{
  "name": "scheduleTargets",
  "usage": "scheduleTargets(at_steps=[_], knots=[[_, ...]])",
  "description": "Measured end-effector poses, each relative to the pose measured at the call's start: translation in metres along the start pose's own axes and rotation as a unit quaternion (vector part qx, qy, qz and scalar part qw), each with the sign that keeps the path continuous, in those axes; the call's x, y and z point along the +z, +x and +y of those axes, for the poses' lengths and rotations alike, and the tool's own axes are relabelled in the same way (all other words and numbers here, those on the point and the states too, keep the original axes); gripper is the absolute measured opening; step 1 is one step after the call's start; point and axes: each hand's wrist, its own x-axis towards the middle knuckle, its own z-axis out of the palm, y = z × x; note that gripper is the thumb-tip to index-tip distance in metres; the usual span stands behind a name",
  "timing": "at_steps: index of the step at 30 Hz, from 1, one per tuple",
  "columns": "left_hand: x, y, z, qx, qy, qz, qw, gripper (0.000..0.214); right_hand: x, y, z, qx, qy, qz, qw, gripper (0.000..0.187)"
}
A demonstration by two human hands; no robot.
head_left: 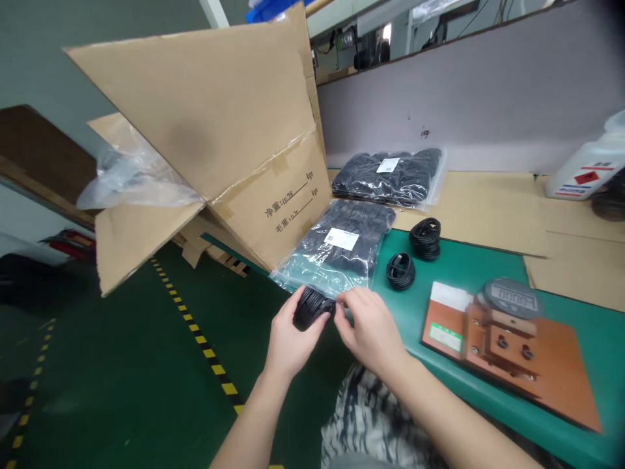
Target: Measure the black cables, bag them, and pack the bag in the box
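The left hand [288,342] has its fingers curled tight around a coiled black cable [310,306], held just off the bench [439,273] edge, at 6 o'clock from a clear bag of cable coils [336,251]. The right hand [371,329] pinches the coil's 3 o'clock side. If that pinch slips, the loops could spring apart or the coil could drop to the floor [146,365].

Even, fairly bright light is coming from overhead, casting only soft shadows. A dull grey patch is darkening the cardboard box [205,124] flap. Glare is glinting off the plastic bag [336,251] of black cables and the crumpled film [131,176] beside the box. The wide lens is bending lines toward the edges, and the white bottle [593,159] at the right border is smearing. The left hand [288,342], right hand [371,326] and cable coil [311,306] between them are showing sharp.
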Motion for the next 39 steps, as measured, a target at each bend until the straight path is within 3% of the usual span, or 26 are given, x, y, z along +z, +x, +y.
scheduleTargets(at_steps=[5, 8, 19, 24, 32, 39], knots=[[-0.006, 0.007, -0.004, -0.016, 0.025, 0.048, 0.998, 0.064, 0.001, -0.002, 0.001, 0.007, -0.022, 0.011, 1.0, 0.012], [-0.006, 0.008, -0.004, -0.004, 0.037, 0.045, 0.998, 0.064, 0.006, 0.001, 0.002, -0.009, -0.018, 0.029, 0.999, 0.014], [0.039, 0.025, 0.024, 0.037, 0.006, -0.026, 0.999, 0.06, 0.009, 0.01, -0.002, -0.061, 0.041, 0.079, 0.994, 0.033], [0.051, 0.031, 0.032, 0.044, 0.001, -0.026, 0.999, 0.062, -0.002, 0.002, -0.002, -0.022, 0.08, 0.059, 0.995, 0.026], [0.062, 0.03, 0.049, 0.058, 0.051, 0.024, 0.997, 0.056, -0.014, -0.026, 0.008, 0.096, 0.098, 0.027, 0.99, 0.008], [0.059, 0.032, 0.042, 0.081, 0.079, -0.051, 0.992, 0.059, -0.013, -0.02, 0.006, 0.117, 0.101, 0.009, 0.988, 0.005]])
